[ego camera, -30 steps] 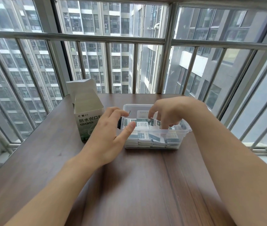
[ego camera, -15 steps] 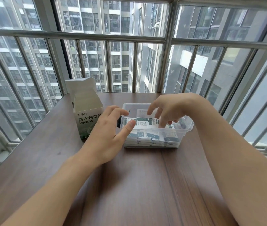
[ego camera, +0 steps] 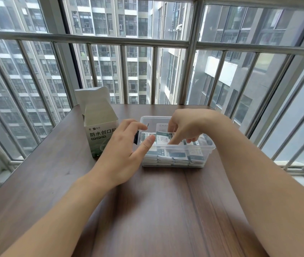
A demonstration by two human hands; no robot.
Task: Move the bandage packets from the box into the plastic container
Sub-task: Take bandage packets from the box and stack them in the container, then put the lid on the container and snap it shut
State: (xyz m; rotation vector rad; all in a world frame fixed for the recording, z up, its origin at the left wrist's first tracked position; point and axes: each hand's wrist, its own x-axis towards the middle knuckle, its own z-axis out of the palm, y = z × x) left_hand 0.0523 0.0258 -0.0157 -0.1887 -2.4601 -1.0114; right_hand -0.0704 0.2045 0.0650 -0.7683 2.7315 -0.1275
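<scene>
At frame centre, the clear rectangular plastic container [ego camera: 177, 154] holds stacked green-and-white bandage packets [ego camera: 173, 156]. The right hand [ego camera: 188, 127] reaches in, curled fingertips pressing the top packet [ego camera: 163, 138]. The left hand [ego camera: 123, 151] steadies the container's left end with loosely spread fingers, beside the opened white cardboard box [ego camera: 99, 127].

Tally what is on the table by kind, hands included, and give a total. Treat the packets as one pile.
Cardboard box: 1
Plastic container: 1
Pile of bandage packets: 1, packets too many to count
Hands: 2, left hand, right hand
Total: 5
</scene>
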